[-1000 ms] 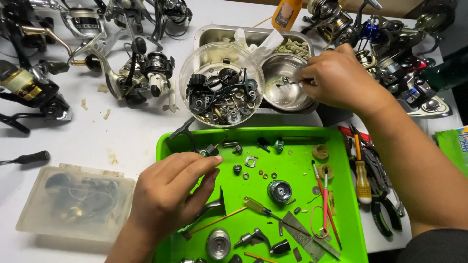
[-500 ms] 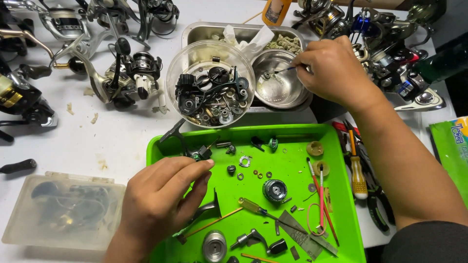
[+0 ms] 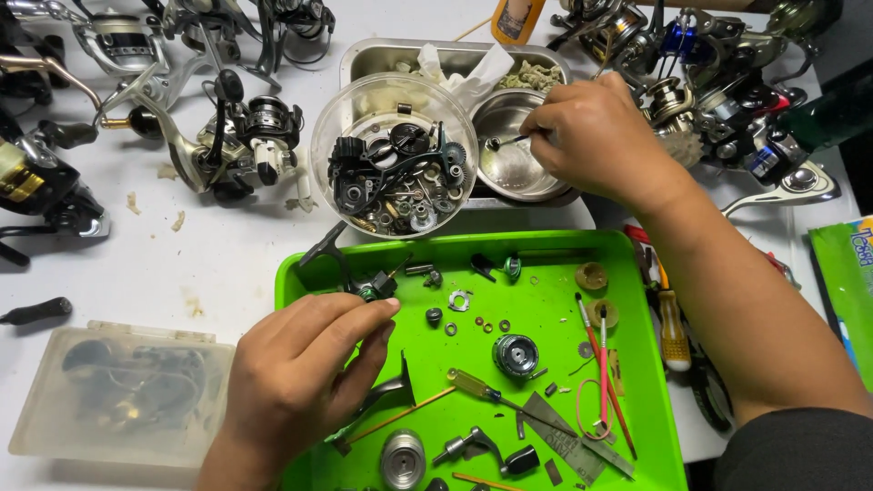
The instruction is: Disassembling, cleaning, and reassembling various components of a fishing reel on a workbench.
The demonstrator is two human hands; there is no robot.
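Observation:
My left hand (image 3: 300,382) rests on the near left part of a bright green tray (image 3: 637,273), its fingers closed on a dark reel frame part (image 3: 364,284) with a black arm. My right hand (image 3: 596,136) reaches over a small steel bowl (image 3: 509,173) and pinches a thin dark tool (image 3: 505,141) whose tip is inside the bowl. On the tray lie small washers, screws, a round spool piece (image 3: 516,355), a yellow-handled screwdriver (image 3: 477,386) and red-handled picks (image 3: 600,364).
A clear round tub (image 3: 396,155) of black reel parts stands beside the steel bowl in a metal pan (image 3: 382,56). Several fishing reels crowd the far left and far right. A lidded plastic box (image 3: 118,391) sits near left; pliers and screwdrivers (image 3: 673,327) lie right of the tray.
The view has shifted, so everything sits lower in frame. My right hand stays over the steel bowl with the tool; my left hand keeps its hold on the reel part.

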